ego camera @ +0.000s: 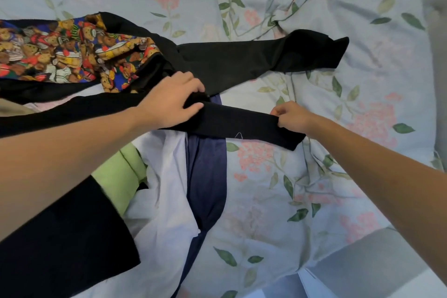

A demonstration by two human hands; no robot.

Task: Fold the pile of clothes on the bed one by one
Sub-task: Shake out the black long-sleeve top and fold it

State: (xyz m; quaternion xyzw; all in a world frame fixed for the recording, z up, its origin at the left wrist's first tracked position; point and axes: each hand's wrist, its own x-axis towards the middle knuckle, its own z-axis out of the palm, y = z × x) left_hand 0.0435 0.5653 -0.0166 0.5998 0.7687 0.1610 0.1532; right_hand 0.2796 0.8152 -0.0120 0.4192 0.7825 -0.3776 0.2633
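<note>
A black garment [242,58] with a teddy-bear print lining [60,53] lies across the bed, one sleeve stretched to the right. My left hand [174,101] grips the near black sleeve [237,123] where it bunches. My right hand [290,116] pinches the same sleeve near its cuff end. Beneath them lies the pile: a white garment [167,196], a navy one [208,176] and a light green one [118,176].
The bed wears a pale blue floral sheet [314,176], rumpled at the upper right. Open sheet stretches to the right of the pile. A grey floor strip [362,261] shows at the bed's lower right edge.
</note>
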